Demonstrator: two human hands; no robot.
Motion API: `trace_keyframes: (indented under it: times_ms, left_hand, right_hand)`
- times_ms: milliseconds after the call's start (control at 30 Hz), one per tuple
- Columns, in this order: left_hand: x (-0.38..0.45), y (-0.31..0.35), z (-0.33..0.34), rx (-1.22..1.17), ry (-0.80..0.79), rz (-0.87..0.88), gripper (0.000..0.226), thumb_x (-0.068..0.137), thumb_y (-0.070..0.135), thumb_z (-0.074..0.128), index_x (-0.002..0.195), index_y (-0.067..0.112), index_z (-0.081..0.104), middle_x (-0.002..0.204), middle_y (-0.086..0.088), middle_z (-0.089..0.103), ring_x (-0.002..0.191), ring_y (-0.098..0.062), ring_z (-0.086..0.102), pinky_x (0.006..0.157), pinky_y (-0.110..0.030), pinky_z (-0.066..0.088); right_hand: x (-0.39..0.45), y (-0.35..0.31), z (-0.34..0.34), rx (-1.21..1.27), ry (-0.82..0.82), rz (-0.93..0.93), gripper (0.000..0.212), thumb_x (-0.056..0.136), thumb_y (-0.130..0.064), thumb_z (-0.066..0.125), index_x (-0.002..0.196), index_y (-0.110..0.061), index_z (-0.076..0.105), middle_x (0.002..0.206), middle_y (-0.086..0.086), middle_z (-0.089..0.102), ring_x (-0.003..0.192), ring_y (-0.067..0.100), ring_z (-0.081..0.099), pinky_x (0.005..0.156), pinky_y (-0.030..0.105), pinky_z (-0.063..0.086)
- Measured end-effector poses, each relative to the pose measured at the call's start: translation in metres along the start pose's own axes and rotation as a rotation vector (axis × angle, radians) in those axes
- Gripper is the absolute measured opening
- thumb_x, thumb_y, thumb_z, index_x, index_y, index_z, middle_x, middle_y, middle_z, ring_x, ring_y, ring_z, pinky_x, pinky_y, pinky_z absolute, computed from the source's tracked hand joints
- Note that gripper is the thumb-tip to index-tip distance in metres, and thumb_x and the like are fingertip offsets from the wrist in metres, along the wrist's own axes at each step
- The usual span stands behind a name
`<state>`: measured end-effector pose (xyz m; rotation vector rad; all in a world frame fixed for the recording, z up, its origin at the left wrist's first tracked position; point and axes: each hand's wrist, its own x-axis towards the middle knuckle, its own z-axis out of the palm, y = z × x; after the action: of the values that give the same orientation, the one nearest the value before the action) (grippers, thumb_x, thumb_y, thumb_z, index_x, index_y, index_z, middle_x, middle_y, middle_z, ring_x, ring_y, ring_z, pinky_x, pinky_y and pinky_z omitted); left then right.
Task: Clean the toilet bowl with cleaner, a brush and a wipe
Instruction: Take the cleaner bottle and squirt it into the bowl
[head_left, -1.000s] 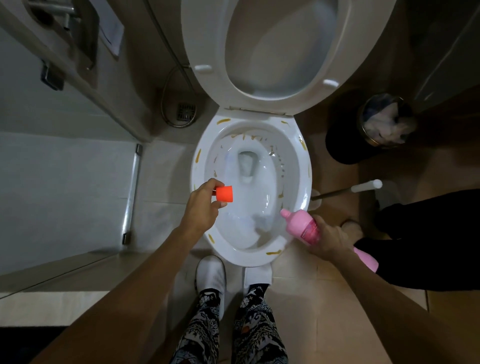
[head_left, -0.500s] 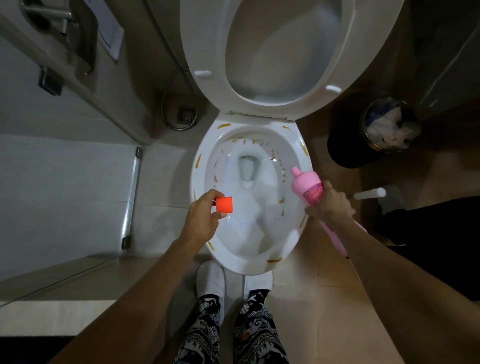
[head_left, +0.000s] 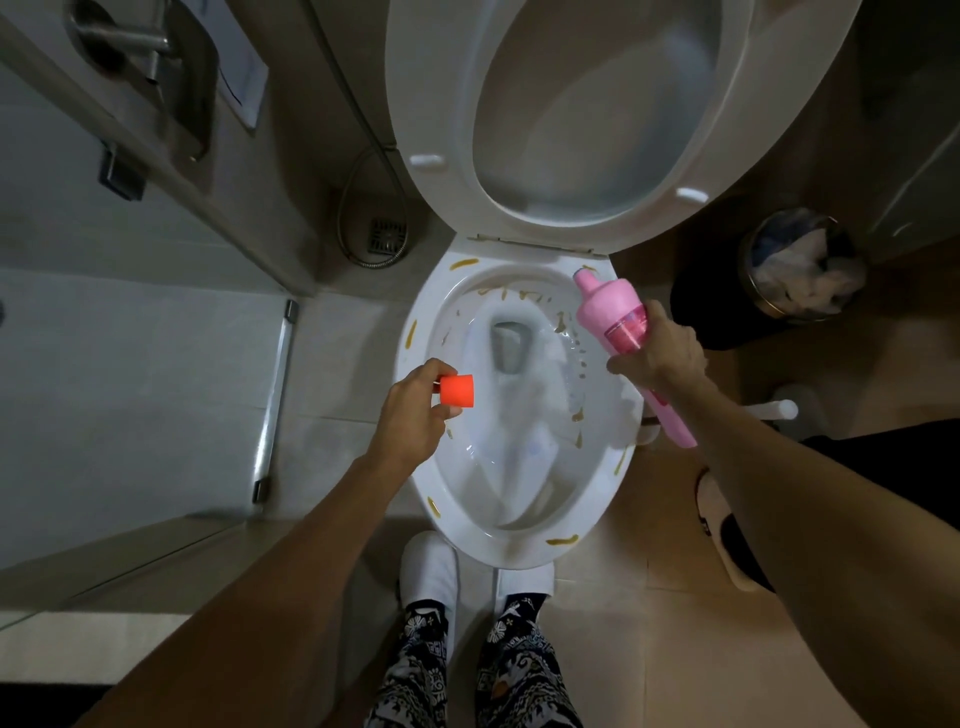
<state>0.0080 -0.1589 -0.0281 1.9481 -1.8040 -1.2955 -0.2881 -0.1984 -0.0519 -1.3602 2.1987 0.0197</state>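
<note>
The right hand (head_left: 655, 349) is wrapped tight around the pink cleaner bottle (head_left: 621, 332), squeezing its neck. The left hand (head_left: 415, 410) pinches the small orange cap (head_left: 458, 389) between thumb and fingers. The two hands are well apart, one on each side of the toilet bowl (head_left: 519, 405).

The bottle is the thing that matters now. It is long and thin, and its long line runs slanted — the spout (head_left: 586, 276) points up toward the back of the bowl, near the hinge of the lifted seat (head_left: 597, 114), and the fat bottom end sticks out past the bowl's right edge, under the wrist. The spout sits right over the bowl's right rim, so the right hand is the one close enough to squirt. I think the next squirt should go along the back and left of the rim.

Yellow-brown smears (head_left: 463, 263) dot the rim all the way round the bowl — at the back, down both sides and at the front. Pale cleaner already streaks the inside of the bowl, I think.

Further out from the bowl, a white brush handle (head_left: 779, 409) pokes out on the right, partly hidden by the arm. A bin (head_left: 805, 265) with crumpled stuff in it stands beyond that. I see no wipe.
</note>
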Motion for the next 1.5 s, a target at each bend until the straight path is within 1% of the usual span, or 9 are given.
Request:
trace_keyframes:
  times_ms: [67,200,500,600,833,933,1067,1367,1500]
  left_hand:
    - [0.006,0.004,-0.006,-0.006,0.012,0.008,0.036,0.082,-0.001,0.070,0.113,0.011,0.056,0.115,-0.006,0.061,0.094,-0.014,0.050,0.076,-0.024,0.039]
    - [0.017,0.013,-0.023,-0.013,0.046,0.056,0.035,0.081,-0.001,0.069,0.112,0.009,0.058,0.110,-0.005,0.062,0.096,-0.016,0.054,0.073,-0.015,0.035]
    - [0.032,0.033,-0.056,0.056,0.090,0.140,0.040,0.080,0.001,0.070,0.116,0.012,0.058,0.114,-0.007,0.062,0.099,-0.019,0.058,0.080,-0.022,0.038]
    - [0.033,0.040,-0.066,0.053,0.093,0.167,0.041,0.081,0.003,0.071,0.119,0.012,0.058,0.116,-0.007,0.061,0.099,-0.019,0.058,0.080,-0.023,0.038]
    - [0.017,0.052,-0.076,0.155,0.035,0.272,0.043,0.081,0.005,0.072,0.121,0.012,0.057,0.118,-0.007,0.060,0.097,-0.016,0.056,0.081,-0.022,0.037]
    - [0.008,0.053,-0.078,0.180,0.022,0.320,0.045,0.081,0.005,0.072,0.122,0.014,0.058,0.118,-0.006,0.060,0.095,-0.013,0.053,0.082,-0.021,0.037]
    - [-0.003,0.057,-0.080,0.245,-0.019,0.387,0.047,0.080,0.006,0.072,0.124,0.015,0.059,0.118,-0.006,0.060,0.102,-0.022,0.056,0.084,-0.023,0.038]
    - [-0.022,0.057,-0.067,0.351,-0.139,0.490,0.048,0.078,-0.001,0.069,0.121,0.017,0.062,0.116,-0.003,0.059,0.103,-0.024,0.057,0.087,-0.029,0.044]
    - [-0.029,0.055,-0.068,0.261,-0.154,0.520,0.055,0.070,-0.011,0.070,0.118,0.016,0.064,0.114,0.000,0.061,0.102,-0.017,0.058,0.082,-0.007,0.037]
  right_hand:
    - [-0.001,-0.003,0.001,0.029,0.022,-0.079,0.088,0.067,-0.027,0.084,0.140,-0.020,0.036,0.115,0.009,0.060,0.101,0.032,0.061,0.090,0.047,0.052]
    - [-0.011,-0.015,0.002,0.085,0.039,-0.225,0.089,0.069,-0.027,0.084,0.142,-0.015,0.037,0.113,0.010,0.063,0.096,0.030,0.063,0.080,0.028,0.045]
    - [-0.038,-0.039,0.021,0.225,0.010,-0.316,0.096,0.064,-0.035,0.086,0.144,-0.019,0.034,0.114,0.007,0.065,0.094,0.032,0.064,0.083,0.035,0.051]
    - [-0.051,-0.044,0.026,0.290,-0.010,-0.356,0.098,0.062,-0.042,0.083,0.144,-0.016,0.036,0.118,0.008,0.063,0.097,0.029,0.064,0.083,0.027,0.047]
    - [-0.087,-0.052,0.040,0.429,-0.020,-0.458,0.101,0.065,-0.026,0.088,0.148,-0.016,0.031,0.133,0.006,0.056,0.108,0.022,0.059,0.085,0.019,0.042]
    - [-0.097,-0.050,0.048,0.462,-0.031,-0.452,0.104,0.063,-0.029,0.089,0.148,-0.022,0.030,0.135,0.001,0.055,0.113,0.020,0.058,0.089,0.023,0.045]
    - [-0.107,-0.045,0.058,0.446,-0.053,-0.444,0.105,0.062,-0.031,0.088,0.149,-0.026,0.029,0.134,0.001,0.057,0.114,0.024,0.059,0.093,0.038,0.051]
    - [-0.116,-0.042,0.066,0.428,-0.070,-0.509,0.110,0.061,-0.032,0.087,0.151,-0.031,0.024,0.126,0.005,0.059,0.108,0.027,0.058,0.088,0.046,0.051]
    - [-0.121,-0.042,0.067,0.444,-0.064,-0.514,0.112,0.060,-0.039,0.085,0.151,-0.032,0.020,0.130,0.002,0.058,0.110,0.025,0.058,0.089,0.045,0.052]
